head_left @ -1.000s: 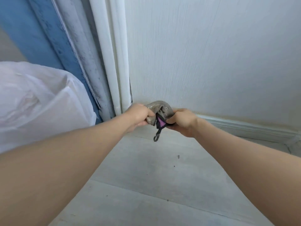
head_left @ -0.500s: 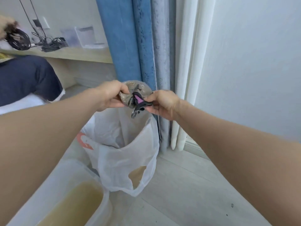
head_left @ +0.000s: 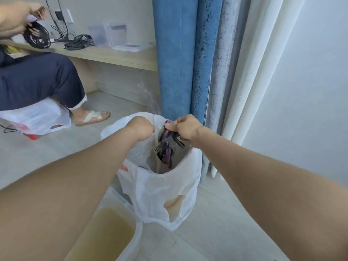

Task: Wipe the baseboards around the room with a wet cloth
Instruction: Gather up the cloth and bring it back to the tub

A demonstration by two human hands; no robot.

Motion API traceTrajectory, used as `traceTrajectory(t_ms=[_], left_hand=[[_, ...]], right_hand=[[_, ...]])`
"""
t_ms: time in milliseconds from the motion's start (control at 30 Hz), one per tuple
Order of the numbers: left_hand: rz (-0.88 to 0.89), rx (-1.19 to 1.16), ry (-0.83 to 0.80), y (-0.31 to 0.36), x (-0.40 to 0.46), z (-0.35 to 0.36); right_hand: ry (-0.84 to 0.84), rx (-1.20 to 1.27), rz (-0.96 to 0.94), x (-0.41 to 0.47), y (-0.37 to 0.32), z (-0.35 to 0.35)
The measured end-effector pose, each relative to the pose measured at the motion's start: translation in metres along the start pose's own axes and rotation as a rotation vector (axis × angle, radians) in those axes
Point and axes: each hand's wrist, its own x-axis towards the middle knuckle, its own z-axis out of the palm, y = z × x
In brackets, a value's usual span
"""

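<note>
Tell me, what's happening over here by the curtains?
A person is working over a white plastic bag on the floor beside the blue curtain. The left hand grips the bag's rim, holding it open, while the right hand pinches a dark bundle with purple straps hanging in the bag's mouth. A tub of murky water sits nearby. Another seated person handles black cables at a desk.

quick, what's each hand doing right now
Left hand: curled, gripping the rim of the white plastic bag.
Right hand: pinching the black and purple strap over the bag's mouth.
</note>
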Motion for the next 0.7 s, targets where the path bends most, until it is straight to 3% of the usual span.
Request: traceTrajectory(t_ms=[133,233,400,567,700], left_hand=[[0.033,0.039,0.015,-0.006,0.006,0.003],[0.000,-0.007,-0.026,-0.011,0.007,0.004],[0.082,-0.134,-0.230,-0.007,-0.003,0.012],[0.248,-0.206,-0.066,0.015,-0.006,0.016],[0.335,-0.282,-0.108,0.058,-0.013,0.027]], right_hand=[[-0.018,-0.142,-0.049,0.006,0.006,-0.004],[-0.010,-0.060,-0.086,0.008,0.005,-0.005],[0.027,0.247,-0.078,0.007,0.001,-0.009],[0.019,0.729,-0.030,-0.002,-0.003,-0.030],[0.083,0.903,0.022,-0.012,0.005,-0.074]])
